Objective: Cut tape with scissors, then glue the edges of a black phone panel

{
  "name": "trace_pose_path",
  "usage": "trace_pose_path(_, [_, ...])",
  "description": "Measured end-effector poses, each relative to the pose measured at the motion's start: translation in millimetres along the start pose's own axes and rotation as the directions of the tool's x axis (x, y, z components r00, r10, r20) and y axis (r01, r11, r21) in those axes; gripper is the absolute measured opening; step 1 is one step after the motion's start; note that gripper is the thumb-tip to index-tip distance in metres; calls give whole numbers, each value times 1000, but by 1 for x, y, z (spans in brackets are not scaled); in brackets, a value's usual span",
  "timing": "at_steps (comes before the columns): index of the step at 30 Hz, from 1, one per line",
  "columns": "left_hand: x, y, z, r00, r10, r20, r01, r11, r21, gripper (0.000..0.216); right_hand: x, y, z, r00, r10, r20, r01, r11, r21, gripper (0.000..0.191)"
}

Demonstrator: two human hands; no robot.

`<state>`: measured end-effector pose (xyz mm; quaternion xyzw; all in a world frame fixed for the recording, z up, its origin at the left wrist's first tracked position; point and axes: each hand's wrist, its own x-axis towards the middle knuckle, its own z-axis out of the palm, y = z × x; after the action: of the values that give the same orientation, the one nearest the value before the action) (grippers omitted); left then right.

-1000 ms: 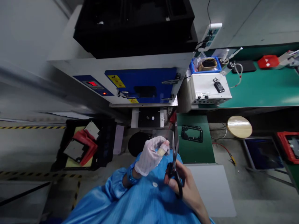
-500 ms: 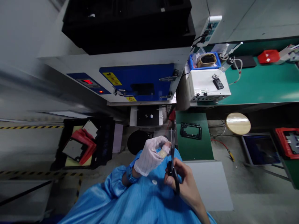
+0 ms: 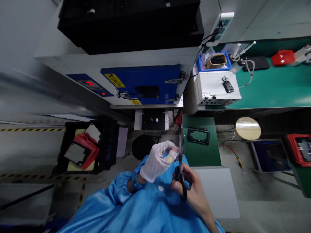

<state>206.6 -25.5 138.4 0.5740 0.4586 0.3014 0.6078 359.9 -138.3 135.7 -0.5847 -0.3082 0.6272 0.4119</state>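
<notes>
My left hand [image 3: 156, 161], in a white glove, is closed in a pinch on a strip of clear film [image 3: 177, 141] that stands up from its fingertips, which wear yellowish finger cots. My bare right hand [image 3: 191, 187] grips black-handled scissors [image 3: 180, 168] with fingers through the loops. The blades point up and away and sit right beside the left fingertips, against the film. Both hands are over my lap, above my blue smock sleeves [image 3: 136, 207].
A white and blue oven-like machine [image 3: 143, 82] stands ahead with a black crate on top. A green bench [image 3: 274, 87] carries a white box unit [image 3: 216, 89] and a blue bin. A black frame [image 3: 198, 136] lies on a green shelf. A black crate [image 3: 85, 149] sits at left, a round stool [image 3: 247, 128] at right.
The scissor blades have closed from apart to together beside the left fingertips. The right hand edged closer to the left. The view shifted slightly.
</notes>
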Motion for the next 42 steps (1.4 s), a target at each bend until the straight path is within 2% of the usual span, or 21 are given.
trace_pose_path(14, [11, 6, 10, 1000, -8, -2, 8, 1000, -21, 55, 2, 3, -9, 999, -49, -5, 49, 999, 16, 61])
trace_pose_path(23, [15, 10, 6, 999, -3, 48, 6, 998, -57, 59, -1, 11, -19, 999, -4, 34, 2, 999, 48, 75])
trace_pose_path(31, [14, 7, 6, 997, -5, 81, 9, 999, -47, 63, -2, 9, -20, 999, -5, 45, 3, 999, 46, 69])
trace_pose_path(42, [13, 8, 5, 998, 5, 63, -2, 999, -51, 51, -2, 3, -20, 998, -53, 24, 53, 999, 11, 73])
